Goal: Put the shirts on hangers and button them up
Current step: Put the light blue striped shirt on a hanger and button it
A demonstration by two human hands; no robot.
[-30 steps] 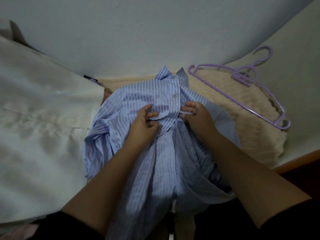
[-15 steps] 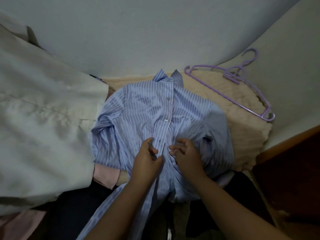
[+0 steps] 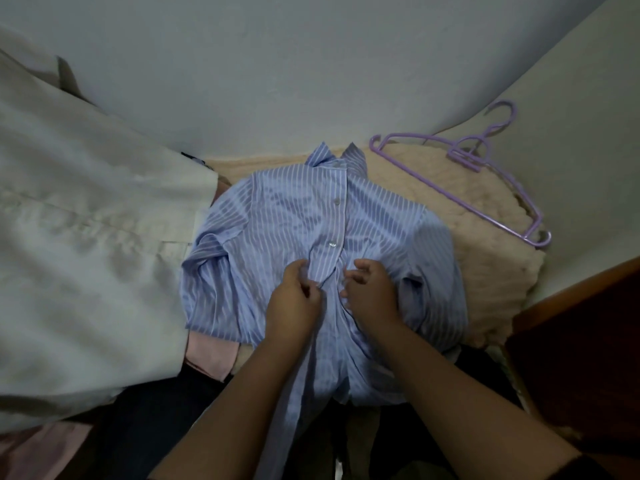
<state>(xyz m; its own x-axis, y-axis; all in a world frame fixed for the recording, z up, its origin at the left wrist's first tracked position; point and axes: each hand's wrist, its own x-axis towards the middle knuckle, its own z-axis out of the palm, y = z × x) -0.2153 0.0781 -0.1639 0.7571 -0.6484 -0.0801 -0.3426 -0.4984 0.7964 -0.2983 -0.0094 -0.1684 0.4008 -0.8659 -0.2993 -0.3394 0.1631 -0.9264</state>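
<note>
A blue striped shirt (image 3: 277, 216) lies front up on a cream fluffy blanket (image 3: 485, 271), collar toward the wall. Two white buttons on its placket look fastened. Just below the second button, my left hand (image 3: 292, 299) pinches the left placket edge. My right hand (image 3: 369, 292) grips the right placket edge, fingers curled into the cloth. The two hands sit close together at the shirt's middle. Purple plastic hangers (image 3: 474, 181) lie on the blanket to the right, clear of the shirt. Whether a hanger is inside the shirt cannot be seen.
A large cream garment (image 3: 86, 254) covers the left side. Pink cloth (image 3: 211, 355) pokes out under the shirt's lower left. A dark wooden edge (image 3: 571, 323) stands at the right. A pale wall (image 3: 311, 64) rises close behind the collar.
Both hands moved down the placket from the collar area to the shirt's middle. Two buttons above them now look closed and the upper front lies flatter.
</note>
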